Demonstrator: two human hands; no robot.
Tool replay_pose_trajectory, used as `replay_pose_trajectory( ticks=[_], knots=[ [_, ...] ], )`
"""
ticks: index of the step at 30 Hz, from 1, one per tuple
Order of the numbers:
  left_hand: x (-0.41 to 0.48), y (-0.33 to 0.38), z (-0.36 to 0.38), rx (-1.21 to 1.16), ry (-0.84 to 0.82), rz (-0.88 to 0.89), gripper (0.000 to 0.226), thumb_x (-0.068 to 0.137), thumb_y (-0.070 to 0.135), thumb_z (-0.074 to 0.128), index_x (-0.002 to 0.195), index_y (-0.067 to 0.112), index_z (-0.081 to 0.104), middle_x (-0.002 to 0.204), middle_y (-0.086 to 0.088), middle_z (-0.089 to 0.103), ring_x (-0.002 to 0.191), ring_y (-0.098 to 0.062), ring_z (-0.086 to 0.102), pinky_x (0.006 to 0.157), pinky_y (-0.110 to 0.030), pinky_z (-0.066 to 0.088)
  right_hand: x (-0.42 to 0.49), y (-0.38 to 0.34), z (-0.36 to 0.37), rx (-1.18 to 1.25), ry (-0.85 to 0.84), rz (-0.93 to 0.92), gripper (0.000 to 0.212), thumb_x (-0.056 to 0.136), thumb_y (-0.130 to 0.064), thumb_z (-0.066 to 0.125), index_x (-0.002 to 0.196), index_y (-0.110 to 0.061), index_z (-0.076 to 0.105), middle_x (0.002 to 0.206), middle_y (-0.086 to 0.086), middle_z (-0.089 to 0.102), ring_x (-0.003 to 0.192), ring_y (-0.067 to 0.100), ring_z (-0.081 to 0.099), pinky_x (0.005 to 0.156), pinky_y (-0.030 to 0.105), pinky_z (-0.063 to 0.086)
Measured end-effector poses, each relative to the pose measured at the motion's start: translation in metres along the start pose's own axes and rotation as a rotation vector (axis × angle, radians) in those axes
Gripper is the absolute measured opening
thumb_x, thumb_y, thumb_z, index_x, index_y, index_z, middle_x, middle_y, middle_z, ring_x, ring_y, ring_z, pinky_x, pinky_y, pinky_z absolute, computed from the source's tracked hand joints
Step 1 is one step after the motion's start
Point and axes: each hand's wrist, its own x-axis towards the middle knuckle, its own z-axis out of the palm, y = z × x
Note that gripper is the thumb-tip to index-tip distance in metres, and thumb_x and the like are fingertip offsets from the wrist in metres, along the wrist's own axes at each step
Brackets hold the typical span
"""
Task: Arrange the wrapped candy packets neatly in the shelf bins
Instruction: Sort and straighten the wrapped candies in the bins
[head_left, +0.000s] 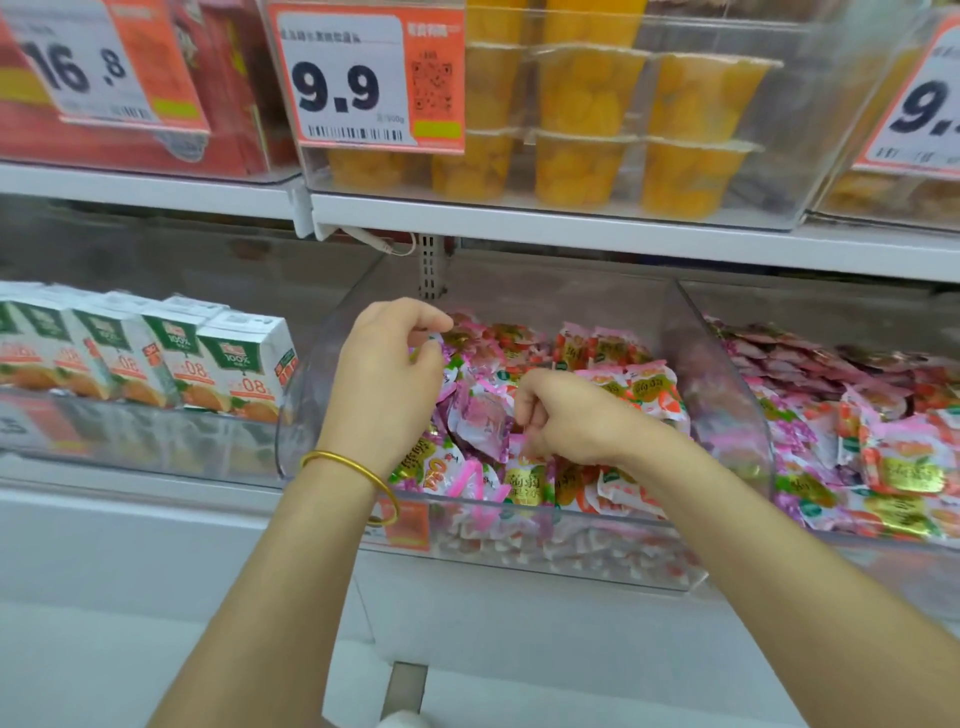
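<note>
Centre bin (727, 395) holds the candy packets (608, 348). My left hand (384, 374) is over its left side, my right hand (566, 421) over its middle. Juice cartons (239, 364) stand left of it, the neighbouring bin (883, 540) right. Fruit cups (582, 166) sit on the shelf above.

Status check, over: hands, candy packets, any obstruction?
Left hand and right hand both pinching candy packets in middle bin. Packets jumbled. Nothing blocking bin.
</note>
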Motion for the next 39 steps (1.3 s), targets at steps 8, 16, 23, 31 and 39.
replay_pose_trajectory(
  ticks=[8,16,23,31,39],
  knots=[
    [-0.005,0.012,0.007,-0.256,-0.244,-0.087,0.029,0.086,0.020,0.062,0.115,0.017,0.057,0.103,0.010,0.061,0.098,-0.001,0.058,0.083,-0.014,0.048,-0.007,-0.005,-0.032,0.619,0.320,-0.115,0.026,0.082,0.003,0.065,0.082,-0.019,0.052,0.072,0.003,0.054,0.063,0.016,0.055,0.063,0.034,0.049],
    [0.003,0.000,-0.001,-0.161,-0.040,-0.195,0.025,0.087,0.016,0.062,0.111,0.010,0.056,0.086,-0.008,0.064,0.077,-0.021,0.060,0.070,-0.032,0.050,0.001,-0.009,-0.026,0.461,0.370,0.057,0.006,0.093,-0.009,0.054,0.097,-0.008,0.059,0.086,0.007,0.064,0.079,0.022,0.068,0.069,0.037,0.060],
    [0.002,-0.006,0.001,-0.076,-0.025,-0.206,0.036,0.089,0.019,0.060,0.122,0.009,0.051,0.078,0.013,0.046,0.089,-0.018,0.053,0.077,-0.030,0.043,0.017,-0.002,0.003,-0.341,-0.087,0.131,0.067,0.077,-0.050,0.070,0.126,-0.010,0.048,0.128,0.009,0.037,0.104,0.026,0.052,0.089,0.036,0.048],
    [0.004,-0.005,0.004,-0.077,-0.008,-0.163,0.035,0.091,0.019,0.057,0.124,0.010,0.050,0.076,0.015,0.042,0.082,-0.013,0.047,0.059,-0.015,0.037,0.014,0.008,-0.007,0.009,0.137,-0.050,0.037,0.072,-0.017,0.079,0.083,-0.015,0.045,0.081,0.002,0.049,0.069,0.016,0.046,0.061,0.031,0.042],
    [0.001,0.021,0.027,-0.302,-0.116,-0.221,0.022,0.088,0.017,0.060,0.109,0.014,0.052,0.088,0.000,0.059,0.080,-0.015,0.056,0.070,-0.028,0.048,-0.043,0.025,-0.042,0.831,0.222,-0.097,0.008,0.087,-0.012,0.063,0.082,-0.018,0.066,0.080,0.006,0.065,0.078,0.023,0.062,0.073,0.040,0.052]
  ],
)
